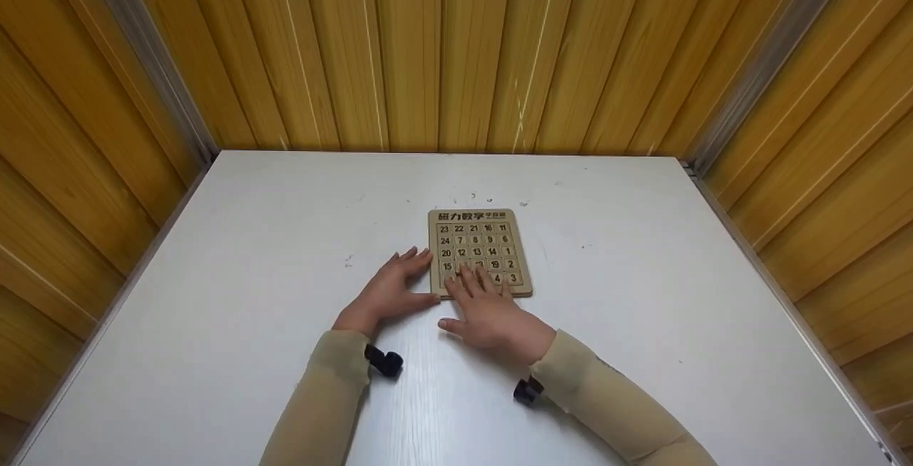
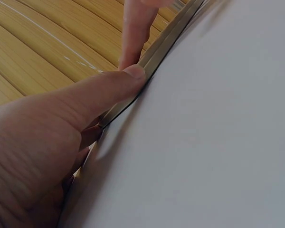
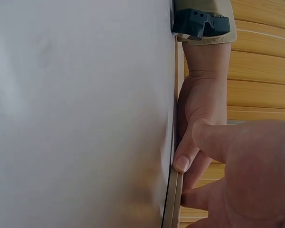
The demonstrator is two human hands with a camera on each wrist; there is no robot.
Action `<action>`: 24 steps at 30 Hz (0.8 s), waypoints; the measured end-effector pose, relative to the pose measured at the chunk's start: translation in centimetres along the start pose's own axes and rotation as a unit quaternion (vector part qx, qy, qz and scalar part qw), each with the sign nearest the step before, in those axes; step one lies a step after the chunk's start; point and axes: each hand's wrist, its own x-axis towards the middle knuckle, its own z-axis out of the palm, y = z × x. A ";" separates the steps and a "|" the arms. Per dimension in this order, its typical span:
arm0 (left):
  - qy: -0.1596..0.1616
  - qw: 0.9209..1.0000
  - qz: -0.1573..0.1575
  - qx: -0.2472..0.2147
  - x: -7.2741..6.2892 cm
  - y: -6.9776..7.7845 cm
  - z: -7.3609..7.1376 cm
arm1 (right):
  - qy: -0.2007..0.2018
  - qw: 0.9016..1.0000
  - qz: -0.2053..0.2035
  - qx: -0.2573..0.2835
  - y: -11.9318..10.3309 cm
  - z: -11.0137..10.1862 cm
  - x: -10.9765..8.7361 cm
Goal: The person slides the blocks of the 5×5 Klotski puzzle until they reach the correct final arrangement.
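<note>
A flat wooden sliding number puzzle [image 1: 505, 218] lies on the white table, printed with numbers and Chinese characters. My left hand [image 1: 389, 287] is at its near left corner. In the left wrist view the left thumb [image 2: 116, 85] presses on the puzzle's near edge, while the other fingers extend along its left side. Over the lower rows of tiles lies my right hand [image 1: 492, 316], fingers spread and fairly straight, fingertips on the tiles and thumb held off to the left. It hides several tiles in the bottom two rows.
The white table [image 1: 214, 323] carries small dark marks behind the puzzle. Yellow wood-patterned panels [image 1: 463, 52] enclose its back and sides. Each sleeve cuff bears a small black wrist camera [image 1: 385, 361].
</note>
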 end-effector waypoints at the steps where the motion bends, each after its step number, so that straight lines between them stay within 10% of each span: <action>1: -0.001 1.000 -0.002 0.001 0.0 0.0 0.0 | -0.001 1.000 -0.001 0.000 0.1 0.0 0.0; 24: -0.005 1.000 -0.006 -0.001 -0.1 0.1 -0.1 | 0.017 1.000 0.013 0.021 2.6 -0.3 -1.2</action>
